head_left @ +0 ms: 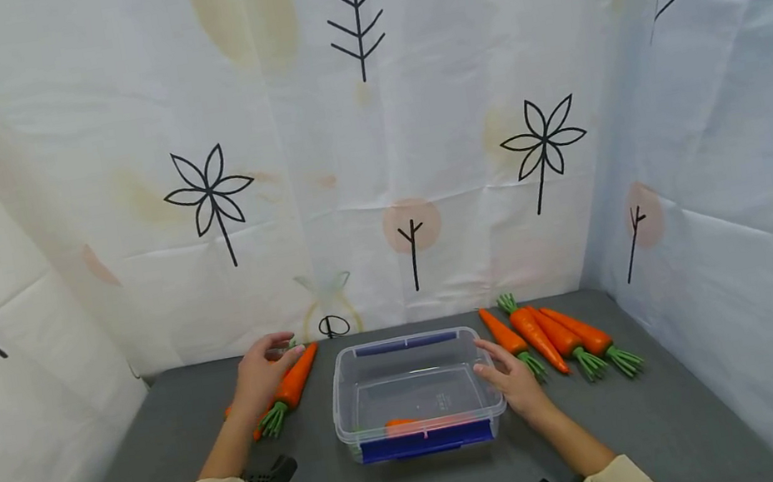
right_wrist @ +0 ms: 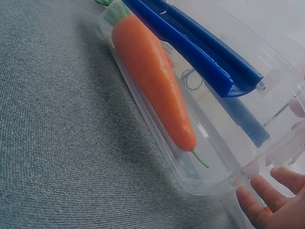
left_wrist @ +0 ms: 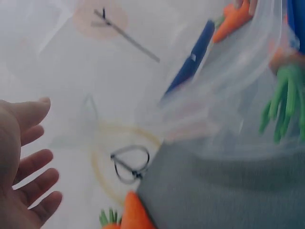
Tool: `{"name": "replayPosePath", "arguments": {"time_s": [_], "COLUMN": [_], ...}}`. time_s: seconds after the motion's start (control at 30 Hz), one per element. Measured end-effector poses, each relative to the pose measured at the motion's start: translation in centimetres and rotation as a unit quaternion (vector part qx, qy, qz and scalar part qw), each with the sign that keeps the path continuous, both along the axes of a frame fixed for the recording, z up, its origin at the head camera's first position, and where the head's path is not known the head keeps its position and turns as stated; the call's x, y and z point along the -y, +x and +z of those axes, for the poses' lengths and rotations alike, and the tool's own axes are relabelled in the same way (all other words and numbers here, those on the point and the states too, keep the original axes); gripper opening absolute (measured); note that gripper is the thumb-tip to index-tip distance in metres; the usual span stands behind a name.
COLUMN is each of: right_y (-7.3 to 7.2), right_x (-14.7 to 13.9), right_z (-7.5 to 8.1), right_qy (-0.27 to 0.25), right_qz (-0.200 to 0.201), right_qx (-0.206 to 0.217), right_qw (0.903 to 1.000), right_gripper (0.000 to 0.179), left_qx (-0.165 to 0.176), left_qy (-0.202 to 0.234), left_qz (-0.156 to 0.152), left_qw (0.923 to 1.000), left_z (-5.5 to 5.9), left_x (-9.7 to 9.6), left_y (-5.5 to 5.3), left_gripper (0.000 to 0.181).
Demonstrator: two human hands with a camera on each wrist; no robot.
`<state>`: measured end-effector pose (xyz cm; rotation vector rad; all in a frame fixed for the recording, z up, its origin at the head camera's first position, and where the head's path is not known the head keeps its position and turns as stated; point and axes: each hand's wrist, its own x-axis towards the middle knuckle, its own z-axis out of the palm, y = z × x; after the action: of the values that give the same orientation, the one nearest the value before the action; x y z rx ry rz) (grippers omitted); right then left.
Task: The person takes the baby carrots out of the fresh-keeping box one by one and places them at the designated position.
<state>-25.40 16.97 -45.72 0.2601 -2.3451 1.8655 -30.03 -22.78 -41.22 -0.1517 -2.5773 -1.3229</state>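
A clear plastic container [head_left: 338,392] with blue clip flaps [head_left: 426,441] stands in the middle of the grey table. Inside it, along the near wall, lies an orange carrot [right_wrist: 152,81] with a green top. My left hand [head_left: 264,376] hovers over the carrots [head_left: 296,377] at the left, its fingers apart and holding nothing; it partly hides them. At the container's right side is my right hand [head_left: 515,382], its spread fingertips right at the rim. The right wrist view shows these fingers [right_wrist: 267,195] loosely extended beside the clear wall.
Several more carrots [head_left: 540,339] lie to the right of the container, green tops pointing different ways. A patterned white curtain [head_left: 343,155] encloses the table at the back and both sides. Each wrist wears a dark band [head_left: 272,476].
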Motion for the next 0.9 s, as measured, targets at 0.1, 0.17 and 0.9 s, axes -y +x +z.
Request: {"name": "replayPosePath", "arguments": {"time_s": [0.1,0.17,0.9], "right_y": [0.0,0.0,-0.8], "right_x": [-0.1,-0.1,-0.2], "right_z": [-0.1,-0.1,-0.9], "right_qy": [-0.006,-0.012,-0.02], "right_qz": [0.004,0.008,0.008], "right_qx": [0.0,0.001,0.009], "right_qw": [1.0,0.9999,0.9997], "right_gripper": [0.049,0.049,0.049], "left_qx": [0.008,0.004,0.097], "left_qy": [0.011,0.017,-0.03], "left_qz": [-0.037,-0.063,-0.333], "left_qw": [0.9992,0.9979,0.9375], "left_z": [0.5,0.7,0.0], "left_x": [-1.3,-2.1,-9.2], "left_y": [0.0,-0.1,0.8], "left_gripper": [0.046,0.045,0.048]}}
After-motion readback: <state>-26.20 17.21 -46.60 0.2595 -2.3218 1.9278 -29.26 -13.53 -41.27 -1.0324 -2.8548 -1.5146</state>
